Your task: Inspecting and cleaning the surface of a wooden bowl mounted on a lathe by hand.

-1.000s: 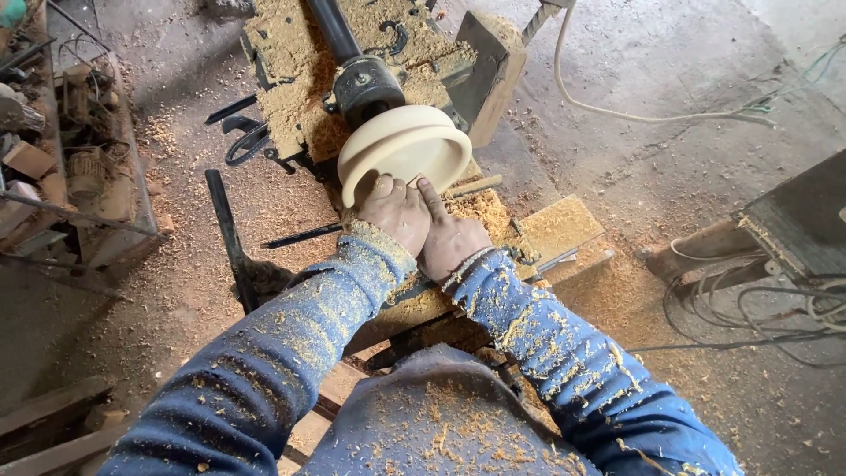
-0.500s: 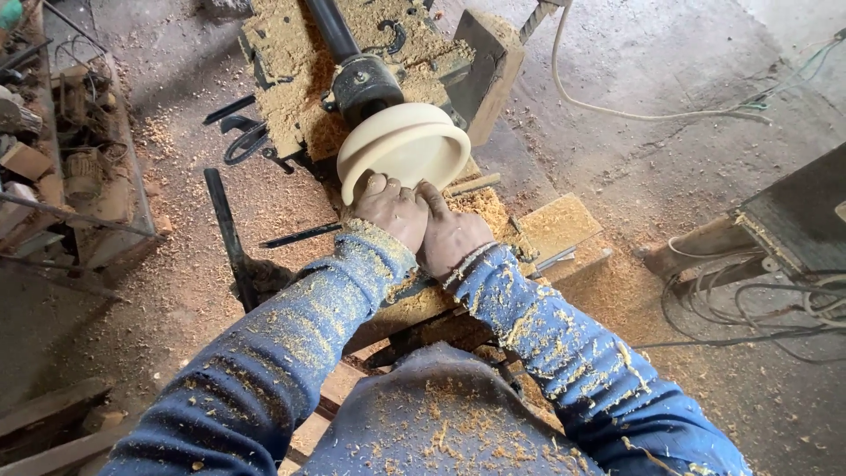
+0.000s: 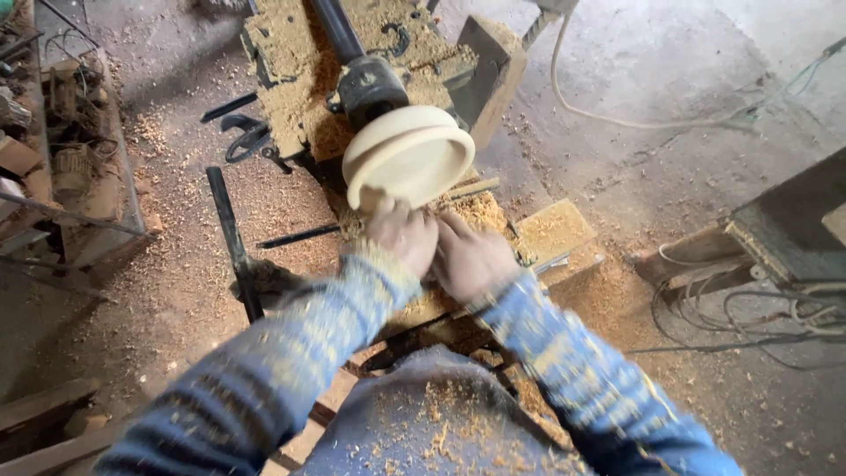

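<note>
Looking down from my head, my left hand (image 3: 404,234) and my right hand (image 3: 469,256) sit pressed together side by side, just below the pale wooden bowl (image 3: 408,156). The bowl is mounted on the dark chuck (image 3: 372,85) of the lathe, its open face turned towards me and tilted a little to the right. The fingers of my left hand reach up to the bowl's lower rim and seem to touch it; both hands are curled as if closed around something, but they are blurred and I cannot tell what they grip, or whether they grip anything. They rest over a wooden block (image 3: 538,238) thick with sawdust. My blue patterned sleeves (image 3: 291,370) are speckled with shavings, and so is my lap. To the left on the floor lie a long dark bar (image 3: 231,238) and a thinner rod (image 3: 298,236), both near the lathe. A white cable (image 3: 617,119) curves across the concrete on the right, well apart from my hands.
</note>
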